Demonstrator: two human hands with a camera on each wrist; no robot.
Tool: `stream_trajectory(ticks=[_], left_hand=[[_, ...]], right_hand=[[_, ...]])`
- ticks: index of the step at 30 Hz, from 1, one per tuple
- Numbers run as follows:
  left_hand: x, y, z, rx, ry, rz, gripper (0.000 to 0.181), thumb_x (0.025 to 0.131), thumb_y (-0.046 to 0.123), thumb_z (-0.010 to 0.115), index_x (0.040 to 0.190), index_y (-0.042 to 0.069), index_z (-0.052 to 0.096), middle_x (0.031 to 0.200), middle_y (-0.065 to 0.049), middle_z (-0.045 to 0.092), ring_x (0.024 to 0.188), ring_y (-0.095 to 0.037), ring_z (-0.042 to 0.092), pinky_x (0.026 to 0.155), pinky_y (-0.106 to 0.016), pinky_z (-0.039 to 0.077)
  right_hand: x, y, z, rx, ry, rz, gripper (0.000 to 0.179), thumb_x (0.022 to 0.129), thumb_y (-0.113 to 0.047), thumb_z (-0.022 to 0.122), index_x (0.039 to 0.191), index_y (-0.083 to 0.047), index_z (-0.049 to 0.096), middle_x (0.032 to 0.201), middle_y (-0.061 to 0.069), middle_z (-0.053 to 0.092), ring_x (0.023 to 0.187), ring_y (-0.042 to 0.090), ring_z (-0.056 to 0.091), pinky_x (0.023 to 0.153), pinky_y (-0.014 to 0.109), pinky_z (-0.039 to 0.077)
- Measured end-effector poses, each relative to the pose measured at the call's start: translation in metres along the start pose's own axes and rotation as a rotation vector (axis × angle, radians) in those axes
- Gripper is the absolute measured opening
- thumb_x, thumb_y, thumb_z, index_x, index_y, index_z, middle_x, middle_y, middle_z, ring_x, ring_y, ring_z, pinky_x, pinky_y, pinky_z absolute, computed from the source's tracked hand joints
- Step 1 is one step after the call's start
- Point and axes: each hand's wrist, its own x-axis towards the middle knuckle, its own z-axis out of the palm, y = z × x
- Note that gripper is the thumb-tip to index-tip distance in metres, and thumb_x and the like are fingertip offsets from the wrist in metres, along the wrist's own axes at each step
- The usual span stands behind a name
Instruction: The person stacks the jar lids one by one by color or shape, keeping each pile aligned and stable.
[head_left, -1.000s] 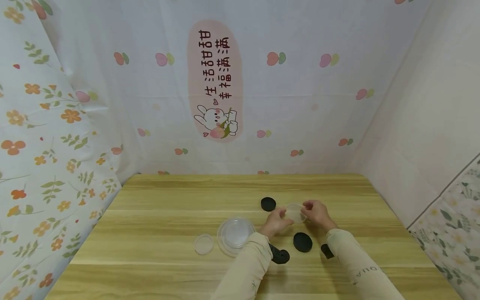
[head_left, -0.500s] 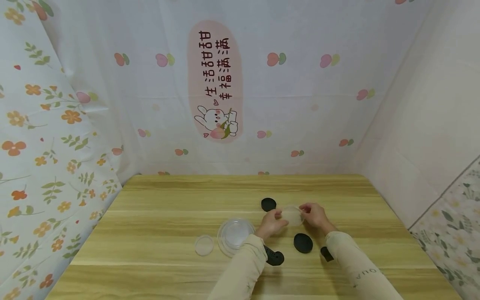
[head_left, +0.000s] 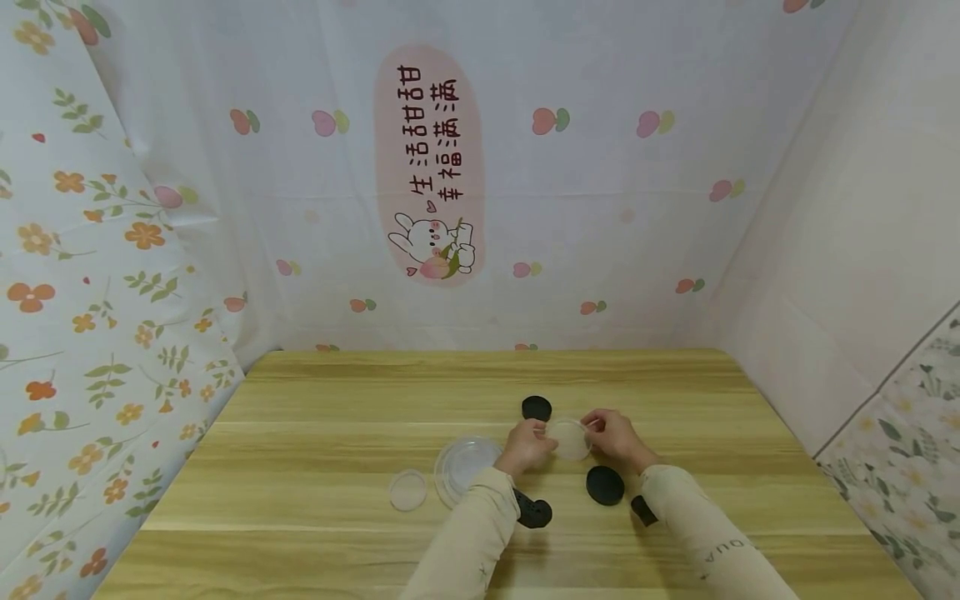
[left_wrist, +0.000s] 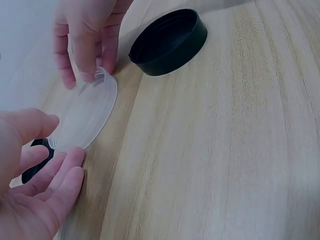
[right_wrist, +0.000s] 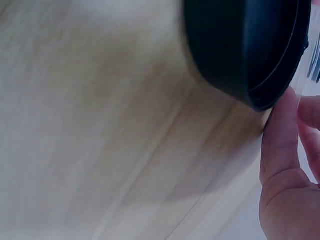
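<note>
Between my hands is a clear round plastic lid with a shallow threaded rim, seen tilted in the left wrist view. My left hand holds its left edge, with the thumb above and the fingers below. My right hand pinches the opposite edge between thumb and fingers. Near my right hand a black round lid lies on the table, hollow side up in the left wrist view. Another black lid lies just beyond my left hand and is partly hidden by it in the left wrist view.
Left of my left forearm lie larger clear round plastic pieces, apparently stacked and partly covered by the sleeve. A small clear disc lies farther left. The wooden table meets a patterned cloth at the back.
Both hands have moved left and slightly nearer with the clear lid between them. The lid's tilt has shifted. The black lids and other clear pieces stay where they were.
</note>
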Motion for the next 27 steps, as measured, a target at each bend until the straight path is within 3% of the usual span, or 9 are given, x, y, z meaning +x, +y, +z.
stream_trajectory(ticks=[2,4,7,11,13,15,17,21,27], left_hand=[[0.022,-0.028,0.014,-0.012,0.018,0.004,0.050,0.059,0.050,0.075,0.101,0.026,0.061,0.083,0.009,0.061,0.071,-0.009,0.057,0.054,-0.030,0.045],[0.016,-0.021,0.008,-0.019,0.020,0.001,0.045,0.061,0.047,0.074,0.099,0.027,0.062,0.083,0.010,0.061,0.068,-0.007,0.057,0.052,-0.029,0.045],[-0.031,0.043,-0.026,-0.013,0.006,-0.012,0.035,0.069,0.034,0.072,0.099,0.019,0.064,0.086,0.005,0.063,0.066,-0.009,0.057,0.051,-0.027,0.045],[-0.122,0.167,-0.091,-0.018,-0.023,-0.059,0.027,0.076,0.015,0.065,0.100,0.004,0.063,0.087,-0.005,0.064,0.065,-0.013,0.058,0.053,-0.026,0.045],[-0.155,0.211,-0.115,-0.041,-0.029,-0.075,0.024,0.077,0.008,0.063,0.099,-0.001,0.061,0.085,-0.008,0.064,0.064,-0.014,0.057,0.052,-0.025,0.044],[-0.177,0.240,-0.129,-0.040,-0.025,-0.090,0.022,0.076,0.002,0.060,0.097,-0.005,0.059,0.082,-0.010,0.063,0.063,-0.015,0.056,0.053,-0.024,0.044],[-0.186,0.251,-0.137,-0.046,-0.020,-0.088,0.021,0.076,0.000,0.059,0.096,-0.006,0.058,0.078,-0.010,0.063,0.061,-0.014,0.054,0.052,-0.022,0.042],[-0.188,0.255,-0.141,-0.020,0.009,-0.072,0.019,0.074,0.001,0.061,0.092,-0.003,0.058,0.074,-0.007,0.059,0.060,-0.014,0.050,0.052,-0.020,0.039],[-0.186,0.257,-0.145,-0.102,-0.010,-0.058,0.017,0.076,-0.001,0.059,0.092,-0.003,0.054,0.069,-0.012,0.064,0.062,-0.023,0.061,0.051,-0.022,0.042]], right_hand=[[0.001,-0.002,0.000,0.001,-0.006,0.004,0.020,0.075,0.007,0.055,0.094,0.010,0.057,0.074,0.010,0.058,0.064,0.017,0.055,0.053,0.027,0.050],[0.002,-0.003,0.000,-0.005,-0.014,0.006,0.019,0.076,0.007,0.056,0.095,0.010,0.057,0.075,0.010,0.058,0.064,0.017,0.055,0.053,0.028,0.050],[0.003,-0.004,0.000,-0.011,-0.019,0.012,0.019,0.076,0.006,0.056,0.094,0.009,0.057,0.075,0.010,0.057,0.064,0.016,0.055,0.053,0.027,0.050],[0.002,-0.004,0.000,-0.021,-0.027,0.016,0.019,0.075,0.006,0.057,0.094,0.008,0.058,0.075,0.010,0.057,0.065,0.016,0.054,0.053,0.027,0.050],[0.002,-0.004,0.000,-0.018,-0.029,0.026,0.019,0.074,0.006,0.058,0.093,0.007,0.058,0.075,0.009,0.057,0.065,0.016,0.054,0.053,0.027,0.050],[0.002,-0.004,0.000,-0.030,-0.034,0.014,0.019,0.074,0.006,0.058,0.093,0.008,0.059,0.075,0.009,0.057,0.066,0.017,0.054,0.053,0.027,0.050],[0.002,-0.006,-0.002,-0.042,-0.024,0.009,0.019,0.073,0.005,0.059,0.092,0.007,0.060,0.075,0.009,0.057,0.067,0.017,0.054,0.054,0.027,0.049],[0.003,-0.010,-0.005,-0.071,0.001,-0.028,0.017,0.074,0.004,0.058,0.090,0.006,0.061,0.074,0.007,0.057,0.064,0.016,0.053,0.054,0.026,0.047],[0.001,-0.019,-0.010,-0.003,0.001,-0.056,0.015,0.079,0.005,0.055,0.094,0.009,0.058,0.074,0.009,0.055,0.059,0.018,0.055,0.053,0.031,0.049]])
